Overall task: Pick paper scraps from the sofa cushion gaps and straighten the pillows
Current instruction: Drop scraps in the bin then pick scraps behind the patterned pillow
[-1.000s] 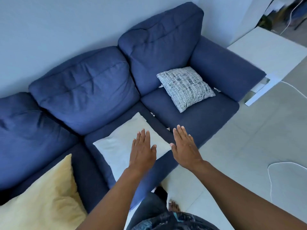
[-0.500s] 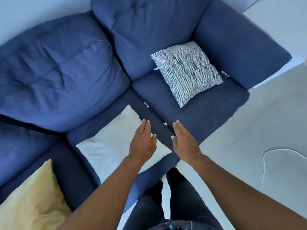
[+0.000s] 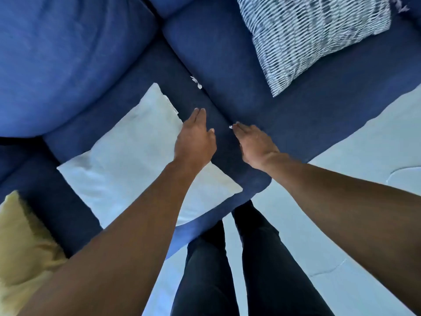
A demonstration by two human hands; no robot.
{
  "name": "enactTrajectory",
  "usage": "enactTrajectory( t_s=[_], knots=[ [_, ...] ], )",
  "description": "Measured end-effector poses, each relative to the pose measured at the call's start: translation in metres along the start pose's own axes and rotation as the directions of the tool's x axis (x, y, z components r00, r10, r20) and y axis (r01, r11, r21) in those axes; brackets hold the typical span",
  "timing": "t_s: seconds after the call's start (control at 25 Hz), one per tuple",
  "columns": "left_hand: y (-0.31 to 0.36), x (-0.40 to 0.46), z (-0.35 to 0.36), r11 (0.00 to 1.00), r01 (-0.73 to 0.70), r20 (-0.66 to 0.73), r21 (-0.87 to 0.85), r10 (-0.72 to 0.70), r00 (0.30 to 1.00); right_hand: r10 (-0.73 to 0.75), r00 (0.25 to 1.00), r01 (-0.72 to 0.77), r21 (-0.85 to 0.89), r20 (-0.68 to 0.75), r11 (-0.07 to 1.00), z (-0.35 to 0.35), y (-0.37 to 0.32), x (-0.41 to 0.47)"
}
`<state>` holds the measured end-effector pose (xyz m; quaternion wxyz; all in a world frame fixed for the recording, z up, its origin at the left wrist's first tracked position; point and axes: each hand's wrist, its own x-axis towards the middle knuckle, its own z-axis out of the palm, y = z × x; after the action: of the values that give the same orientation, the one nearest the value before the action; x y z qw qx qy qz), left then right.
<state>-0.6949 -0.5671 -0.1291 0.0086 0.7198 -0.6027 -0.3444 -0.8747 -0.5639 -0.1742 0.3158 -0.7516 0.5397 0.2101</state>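
Patterned pillow (image 3: 312, 35) cut off at top; yellow pillow (image 3: 20, 242) cut off at left edge. Left hand (image 3: 193, 142) flat, fingers spread-out, empty, over white pillow (image 3: 127, 160) corner. Right hand (image 3: 255, 144) flat, empty; paper scrap (image 3: 230, 127) at its fingertips, more scraps (image 3: 196, 82) beyond in cushion gap (image 3: 211, 96).

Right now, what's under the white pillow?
The white pillow lies flat on a blue seat cushion, its near corner reaching the front edge. Left hand hovers over its right corner. Anything beneath the pillow, scraps included, is hidden.
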Motion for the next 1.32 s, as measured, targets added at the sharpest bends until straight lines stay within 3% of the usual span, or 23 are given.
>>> enactTrajectory(
  t_s=[0.08, 0.2, 0.36, 0.52, 0.64, 0.84, 1.0, 1.16, 1.32],
  knots=[
    [-0.01, 0.015, 0.016, 1.0, 0.009, 0.001, 0.011, -0.009, 1.0, -0.131, 0.991, 0.132, -0.221, 0.022, 0.966, 0.01, 0.009, 0.025],
    [-0.022, 0.034, 0.036, 0.998, 0.004, -0.016, 0.064, -0.003, 1.0, -0.238, 0.971, 0.222, -0.37, 0.004, 0.902, 0.02, 0.022, 0.053],
    [-0.03, 0.065, 0.045, 0.995, 0.085, -0.08, 0.051, -0.081, 0.993, -0.327, 0.939, 0.275, -0.344, -0.103, 0.898, 0.032, 0.044, 0.066],
    [-0.036, 0.115, 0.043, 0.989, 0.104, -0.153, 0.109, -0.087, 0.984, -0.494, 0.807, 0.426, -0.26, -0.324, 0.867, 0.047, 0.066, 0.081],
    [-0.04, 0.159, 0.048, 0.987, 0.125, -0.127, 0.103, -0.111, 0.986, -0.527, 0.732, 0.494, -0.196, -0.431, 0.847, 0.062, 0.077, 0.094],
    [-0.04, 0.195, 0.065, 0.986, 0.158, -0.131, 0.053, -0.15, 0.98, -0.536, 0.674, 0.528, -0.175, -0.509, 0.831, 0.076, 0.083, 0.101],
    [-0.046, 0.202, 0.074, 0.982, 0.182, -0.201, 0.048, -0.169, 0.965, -0.549, 0.655, 0.559, -0.156, -0.519, 0.814, 0.077, 0.088, 0.106],
    [-0.044, 0.2, 0.079, 0.974, 0.189, -0.336, -0.127, -0.222, 0.916, -0.529, 0.69, 0.539, -0.137, -0.494, 0.831, 0.082, 0.091, 0.111],
    [-0.035, 0.189, 0.06, 0.966, 0.243, -0.207, -0.084, -0.255, 0.944, -0.465, 0.762, 0.482, -0.084, -0.451, 0.872, 0.073, 0.083, 0.105]
  ],
)
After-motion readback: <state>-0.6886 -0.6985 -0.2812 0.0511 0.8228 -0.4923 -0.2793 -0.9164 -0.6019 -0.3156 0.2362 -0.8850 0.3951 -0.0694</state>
